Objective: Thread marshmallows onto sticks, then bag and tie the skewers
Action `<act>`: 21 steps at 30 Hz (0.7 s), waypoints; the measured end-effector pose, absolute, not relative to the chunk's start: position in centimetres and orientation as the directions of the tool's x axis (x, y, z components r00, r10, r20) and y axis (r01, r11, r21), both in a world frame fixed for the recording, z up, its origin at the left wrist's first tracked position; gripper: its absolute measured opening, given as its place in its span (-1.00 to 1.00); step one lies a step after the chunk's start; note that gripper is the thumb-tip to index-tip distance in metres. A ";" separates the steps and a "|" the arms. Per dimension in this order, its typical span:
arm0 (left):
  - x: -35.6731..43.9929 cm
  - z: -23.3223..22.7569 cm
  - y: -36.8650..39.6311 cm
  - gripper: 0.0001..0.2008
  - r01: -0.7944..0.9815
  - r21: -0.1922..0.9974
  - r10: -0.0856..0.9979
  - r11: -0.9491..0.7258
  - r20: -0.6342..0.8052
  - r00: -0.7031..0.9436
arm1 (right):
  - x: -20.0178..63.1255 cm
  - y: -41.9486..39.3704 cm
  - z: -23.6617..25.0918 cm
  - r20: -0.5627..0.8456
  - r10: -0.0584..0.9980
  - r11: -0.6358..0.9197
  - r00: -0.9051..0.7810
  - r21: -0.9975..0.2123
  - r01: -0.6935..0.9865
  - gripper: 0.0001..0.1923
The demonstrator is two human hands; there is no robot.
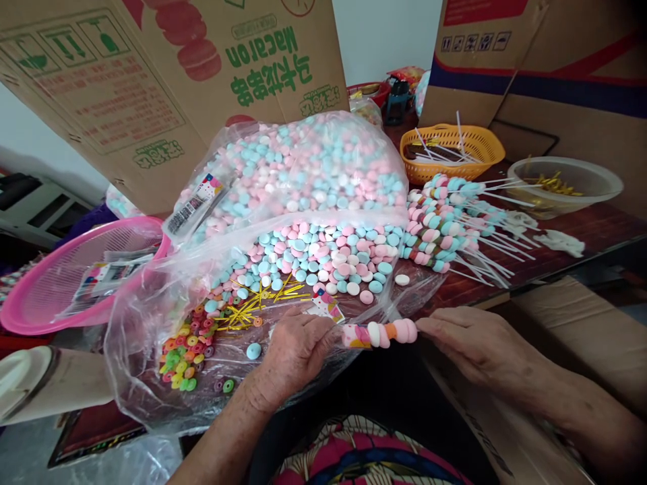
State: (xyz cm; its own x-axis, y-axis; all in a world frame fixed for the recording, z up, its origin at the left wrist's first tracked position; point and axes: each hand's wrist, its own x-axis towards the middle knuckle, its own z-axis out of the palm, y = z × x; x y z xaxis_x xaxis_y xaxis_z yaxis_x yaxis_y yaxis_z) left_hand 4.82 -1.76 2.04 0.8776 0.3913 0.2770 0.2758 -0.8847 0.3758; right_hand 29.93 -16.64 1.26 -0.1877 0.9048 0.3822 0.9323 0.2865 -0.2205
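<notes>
A candy skewer (385,334) of pink, white and orange pieces lies level between my hands, partly inside a clear printed wrapper. My left hand (302,342) is closed at its left end, pinching the wrapper. My right hand (472,342) is closed at the other end, its fingertips just beyond the last pink piece; the stick there is hidden. Behind them, pastel candies (338,259) spill out of a large clear bag (313,162). Gold twist ties (247,310) and colourful ring candies (189,350) lie left of my left hand. A single blue candy (253,351) sits beside it.
Finished candy skewers (439,225) are piled at the right, sticks pointing right. Beyond them stand a yellow basket (482,151) with white sticks and a plastic bowl (596,182) of gold ties. A pink basket (30,303) and a lidded cup (65,387) stand left. Cardboard boxes (202,87) rise behind.
</notes>
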 end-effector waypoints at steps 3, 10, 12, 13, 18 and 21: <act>4.5 2.2 -1.6 -0.75 0.318 0.493 0.452 -0.810 0.178 0.874 | 30.3 -16.5 1.1 0.492 0.839 0.325 -0.231 -0.114 0.939 -0.77; 5.0 2.9 -1.5 -0.61 0.326 0.855 0.479 -0.404 -0.106 0.872 | 29.8 -16.0 1.7 0.587 0.736 0.382 -0.339 0.054 0.923 -0.74; 5.2 3.0 -1.5 -0.63 0.354 0.865 0.432 -0.356 -0.183 0.883 | 29.7 -15.9 1.8 0.562 0.745 0.392 -0.359 0.066 0.917 -0.75; 5.2 3.0 -1.5 -0.63 0.372 0.856 0.395 -0.360 -0.221 0.891 | 29.7 -15.9 1.9 0.552 0.750 0.396 -0.365 0.069 0.916 -0.76; 6.2 3.1 -2.1 -0.59 0.488 0.728 0.302 -0.481 -0.385 0.872 | 29.1 -15.7 1.8 0.525 0.767 0.425 -0.369 0.015 0.905 -0.75; 7.0 3.3 -2.5 -0.63 0.492 0.644 0.299 -0.585 -0.392 0.870 | 29.0 -15.5 2.1 0.418 0.814 0.477 -0.404 -0.083 0.875 -0.73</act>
State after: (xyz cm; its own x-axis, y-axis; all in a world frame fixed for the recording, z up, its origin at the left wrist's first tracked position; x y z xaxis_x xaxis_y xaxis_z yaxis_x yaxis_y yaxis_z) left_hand 6.98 -2.51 3.32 0.8698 0.2990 -0.3924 0.4920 -0.5854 0.6444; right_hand 29.02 -15.55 2.15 -0.4044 0.8136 0.4177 0.8748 0.4774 -0.0828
